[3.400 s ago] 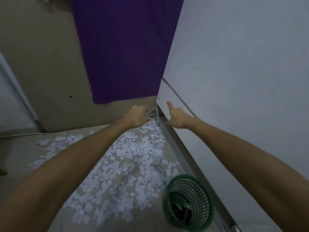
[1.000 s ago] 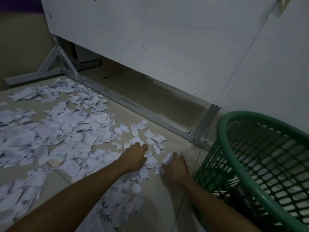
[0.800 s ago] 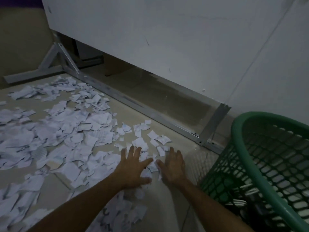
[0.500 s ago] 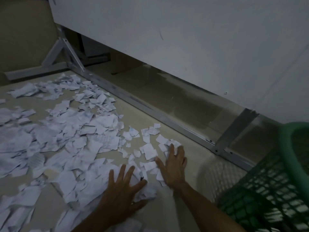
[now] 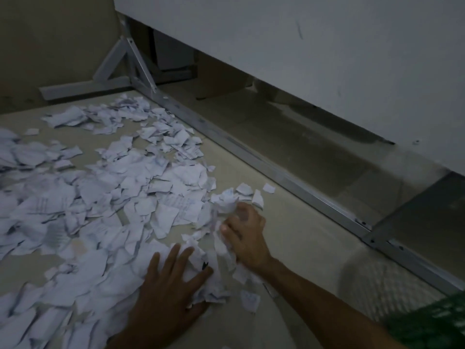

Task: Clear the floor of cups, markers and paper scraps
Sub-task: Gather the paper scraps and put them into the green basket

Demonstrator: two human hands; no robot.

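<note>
Two hands work the paper scraps (image 5: 105, 197) on the floor (image 5: 289, 222): left hand (image 5: 168, 293) flat, fingers spread; right hand (image 5: 247, 238) curled around a bunch.

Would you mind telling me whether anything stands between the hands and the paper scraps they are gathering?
Nothing visible does. The left hand lies flat on the paper scraps, fingers spread, and the right hand curls its fingers into a bunch of them. The green basket sits off at the lower right corner, beside the right forearm.

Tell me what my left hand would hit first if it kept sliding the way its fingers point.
Probably more paper scraps: the left hand lies flat on the pile, fingers pointing up and slightly right, with scraps lying just ahead.
</note>
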